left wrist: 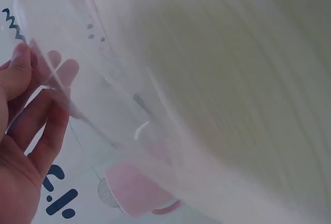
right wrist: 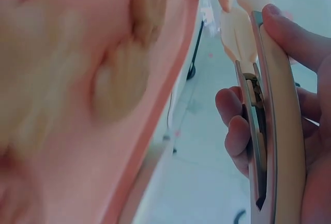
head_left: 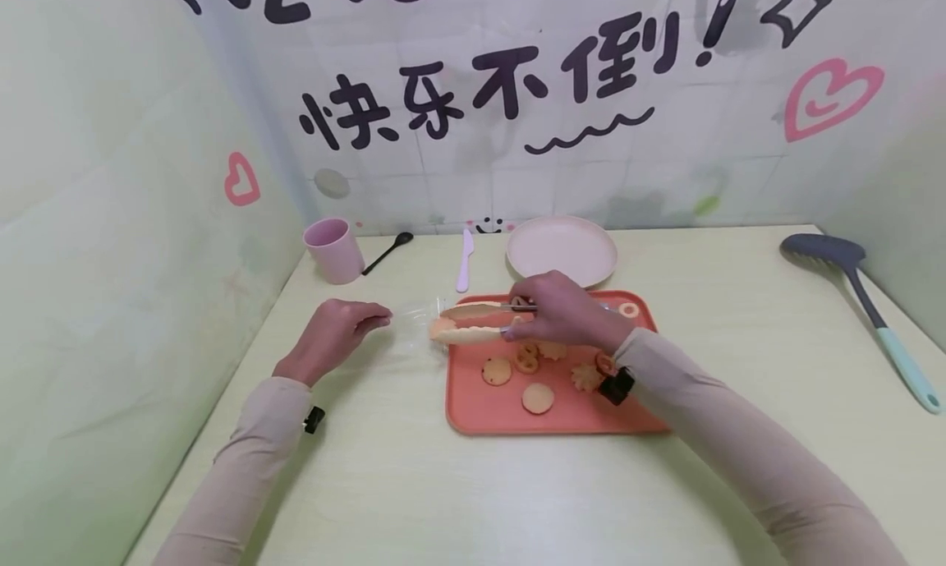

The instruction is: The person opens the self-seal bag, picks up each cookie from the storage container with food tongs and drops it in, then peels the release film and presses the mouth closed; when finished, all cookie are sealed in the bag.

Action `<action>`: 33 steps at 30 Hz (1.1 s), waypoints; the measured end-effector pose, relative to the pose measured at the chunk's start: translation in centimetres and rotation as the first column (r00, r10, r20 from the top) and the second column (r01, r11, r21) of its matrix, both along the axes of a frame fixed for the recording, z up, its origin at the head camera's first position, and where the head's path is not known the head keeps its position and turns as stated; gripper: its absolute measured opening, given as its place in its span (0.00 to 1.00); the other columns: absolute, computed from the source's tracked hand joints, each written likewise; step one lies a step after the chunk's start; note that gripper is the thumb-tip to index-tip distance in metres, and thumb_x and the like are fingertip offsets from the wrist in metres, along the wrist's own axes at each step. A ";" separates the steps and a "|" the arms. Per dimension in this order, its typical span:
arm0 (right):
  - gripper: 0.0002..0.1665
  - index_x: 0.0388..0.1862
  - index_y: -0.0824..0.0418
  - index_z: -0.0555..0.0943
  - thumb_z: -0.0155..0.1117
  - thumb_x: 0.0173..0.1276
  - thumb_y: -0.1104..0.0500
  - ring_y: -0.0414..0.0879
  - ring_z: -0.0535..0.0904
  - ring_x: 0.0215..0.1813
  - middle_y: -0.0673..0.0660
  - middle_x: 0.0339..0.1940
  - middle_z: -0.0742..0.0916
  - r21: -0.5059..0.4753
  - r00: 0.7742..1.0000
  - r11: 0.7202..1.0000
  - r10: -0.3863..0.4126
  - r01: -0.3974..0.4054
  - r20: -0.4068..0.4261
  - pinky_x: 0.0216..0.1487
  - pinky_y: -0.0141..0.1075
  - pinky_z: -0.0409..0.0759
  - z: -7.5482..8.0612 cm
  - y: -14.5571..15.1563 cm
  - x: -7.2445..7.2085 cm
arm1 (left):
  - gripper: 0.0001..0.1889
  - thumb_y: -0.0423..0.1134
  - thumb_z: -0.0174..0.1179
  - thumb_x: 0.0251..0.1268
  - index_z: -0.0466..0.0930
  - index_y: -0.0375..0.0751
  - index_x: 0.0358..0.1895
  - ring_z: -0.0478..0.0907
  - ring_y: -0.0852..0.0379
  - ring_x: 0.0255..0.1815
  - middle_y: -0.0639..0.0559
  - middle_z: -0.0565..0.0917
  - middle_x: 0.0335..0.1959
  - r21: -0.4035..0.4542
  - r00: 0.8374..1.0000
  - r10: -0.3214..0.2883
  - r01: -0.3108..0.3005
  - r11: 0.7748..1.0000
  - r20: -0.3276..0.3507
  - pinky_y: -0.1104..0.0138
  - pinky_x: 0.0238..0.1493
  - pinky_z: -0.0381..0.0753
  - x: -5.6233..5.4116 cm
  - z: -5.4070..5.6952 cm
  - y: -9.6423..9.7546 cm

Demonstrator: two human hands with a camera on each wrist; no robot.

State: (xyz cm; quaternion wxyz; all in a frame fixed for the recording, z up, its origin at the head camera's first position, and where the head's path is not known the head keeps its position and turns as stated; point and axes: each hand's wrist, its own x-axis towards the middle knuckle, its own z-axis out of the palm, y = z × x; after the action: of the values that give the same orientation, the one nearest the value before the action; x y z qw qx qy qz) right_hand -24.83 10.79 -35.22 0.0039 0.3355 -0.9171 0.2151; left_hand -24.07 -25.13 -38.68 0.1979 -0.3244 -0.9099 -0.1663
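Note:
My left hand (head_left: pixel 328 336) pinches a clear plastic bag (head_left: pixel 414 329), which stretches toward the orange-red tray (head_left: pixel 473 418). In the left wrist view the bag's thin film (left wrist: pixel 119 94) spreads from the thumb and fingers. Over the tray's left edge, my right hand (head_left: pixel 565 311) grips a pair of tongs (head_left: pixel 476 334) with cream-coloured tips. Between those tips, at the bag's near end, is a round pale-orange cookie (head_left: pixel 441 326). On the tray lie a round cookie (head_left: pixel 538 398), a dotted cookie (head_left: pixel 497 372), a pretzel-shaped cookie (head_left: pixel 527 358) and a flower-shaped cookie (head_left: pixel 585 377).
A pink plate (head_left: pixel 562 250) stands behind the tray. A purple knife (head_left: pixel 464 262), a black spoon (head_left: pixel 388 252) and a pink mug (head_left: pixel 336 254) are along the back, to the left. At the far right lies a slotted turner (head_left: pixel 865 291) with a mint handle.

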 end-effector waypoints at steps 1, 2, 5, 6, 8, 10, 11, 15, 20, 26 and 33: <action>0.22 0.36 0.56 0.84 0.77 0.58 0.41 0.42 0.72 0.30 0.48 0.27 0.82 0.005 1.000 1.000 -0.006 0.006 0.015 0.34 0.34 0.71 -0.1 -0.7 -0.3 | 0.08 0.31 0.72 0.56 0.90 0.38 0.40 0.90 0.51 0.36 0.48 0.92 0.35 0.008 1.000 -0.005 0.005 1.000 0.003 0.57 0.41 0.90 -0.1 0.0 0.0; 0.22 0.36 0.56 0.84 0.76 0.58 0.40 0.43 0.71 0.30 0.48 0.27 0.81 0.008 1.000 1.000 -0.010 0.010 0.030 0.34 0.34 0.70 -0.2 -1.3 -0.4 | 0.08 0.30 0.72 0.56 0.90 0.38 0.40 0.90 0.52 0.36 0.48 0.92 0.35 0.015 1.000 -0.008 0.008 1.000 0.007 0.57 0.41 0.90 -0.1 0.0 -0.1; 0.23 0.35 0.57 0.83 0.76 0.58 0.40 0.42 0.67 0.28 0.48 0.23 0.76 0.013 0.996 1.000 -0.014 0.013 0.084 0.32 0.33 0.65 -0.7 -3.2 -0.9 | 0.07 0.30 0.71 0.57 0.90 0.38 0.40 0.90 0.51 0.36 0.47 0.92 0.35 0.025 1.000 -0.011 0.010 1.000 0.013 0.57 0.41 0.89 -0.2 0.0 -0.1; 0.22 0.34 0.56 0.83 0.76 0.59 0.40 0.42 0.65 0.27 0.48 0.22 0.74 0.014 0.995 1.000 -0.011 0.010 0.097 0.30 0.33 0.63 -0.8 -3.8 -1.0 | 0.08 0.30 0.72 0.57 0.90 0.38 0.40 0.90 0.51 0.36 0.47 0.92 0.35 0.030 1.000 -0.012 0.012 0.999 0.014 0.57 0.41 0.90 -0.2 0.1 -0.1; 0.22 0.35 0.56 0.83 0.76 0.59 0.40 0.41 0.64 0.26 0.48 0.21 0.73 0.010 0.993 1.000 0.003 -0.004 0.115 0.29 0.32 0.62 -0.9 -4.9 -1.1 | 0.08 0.30 0.72 0.57 0.90 0.37 0.40 0.90 0.51 0.35 0.47 0.92 0.35 0.039 1.000 -0.015 0.015 0.999 0.008 0.58 0.40 0.89 -0.2 0.1 0.0; 0.22 0.36 0.56 0.83 0.76 0.59 0.40 0.41 0.64 0.26 0.47 0.21 0.73 0.006 0.992 1.000 0.017 -0.018 0.127 0.28 0.32 0.62 -1.0 -5.9 -1.2 | 0.08 0.30 0.72 0.56 0.90 0.37 0.40 0.90 0.52 0.35 0.47 0.92 0.34 0.051 1.000 -0.020 0.020 0.999 0.002 0.58 0.39 0.90 -0.2 0.1 0.0; 0.22 0.37 0.56 0.84 0.77 0.58 0.41 0.41 0.65 0.26 0.47 0.21 0.74 0.008 0.992 1.000 0.027 -0.028 0.123 0.28 0.31 0.63 -1.1 -6.4 -1.2 | 0.07 0.30 0.72 0.56 0.90 0.37 0.40 0.90 0.52 0.35 0.47 0.92 0.35 0.057 1.000 -0.022 0.022 0.998 0.000 0.58 0.39 0.90 -0.2 0.2 0.1; 0.22 0.38 0.56 0.84 0.77 0.58 0.41 0.41 0.70 0.29 0.48 0.24 0.79 0.010 0.994 0.999 0.034 -0.035 0.104 0.30 0.31 0.67 -1.3 -8.3 -1.4 | 0.08 0.29 0.72 0.56 0.90 0.37 0.40 0.90 0.52 0.36 0.47 0.92 0.35 0.092 0.999 -0.032 0.030 0.995 0.012 0.59 0.39 0.90 -0.2 0.2 0.2; 0.25 0.42 0.58 0.84 0.78 0.57 0.41 0.43 0.75 0.33 0.51 0.31 0.85 0.020 0.997 1.000 0.017 -0.019 0.075 0.35 0.32 0.73 -1.6 -10.2 -1.8 | 0.11 0.28 0.73 0.53 0.90 0.37 0.41 0.90 0.50 0.38 0.46 0.92 0.37 0.139 0.999 -0.010 0.003 0.990 0.049 0.56 0.42 0.90 -0.1 0.2 0.0; 0.27 0.43 0.57 0.84 0.77 0.57 0.39 0.43 0.75 0.34 0.51 0.33 0.85 0.041 0.996 0.999 0.029 -0.032 0.088 0.35 0.32 0.73 -1.8 -11.3 -1.8 | 0.10 0.26 0.72 0.54 0.90 0.38 0.41 0.90 0.48 0.39 0.45 0.92 0.37 0.142 0.997 0.027 -0.036 0.989 0.071 0.54 0.44 0.89 -0.1 -0.2 -0.6; 0.26 0.40 0.57 0.83 0.77 0.58 0.39 0.41 0.72 0.31 0.47 0.27 0.80 0.067 0.997 0.997 0.019 -0.024 0.073 0.33 0.31 0.70 -1.1 -9.7 -1.2 | 0.09 0.26 0.72 0.54 0.91 0.37 0.39 0.90 0.49 0.37 0.45 0.92 0.36 0.125 0.999 -0.002 -0.004 0.992 0.051 0.56 0.42 0.90 -0.2 -0.6 -0.6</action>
State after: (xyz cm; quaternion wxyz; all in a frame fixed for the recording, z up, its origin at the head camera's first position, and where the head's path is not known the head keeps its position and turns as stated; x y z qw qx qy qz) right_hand -26.06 1.06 -36.37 -0.0427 0.3372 -0.9198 0.1958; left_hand -24.29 -25.77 -39.24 0.1947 -0.3065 -0.9027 -0.2308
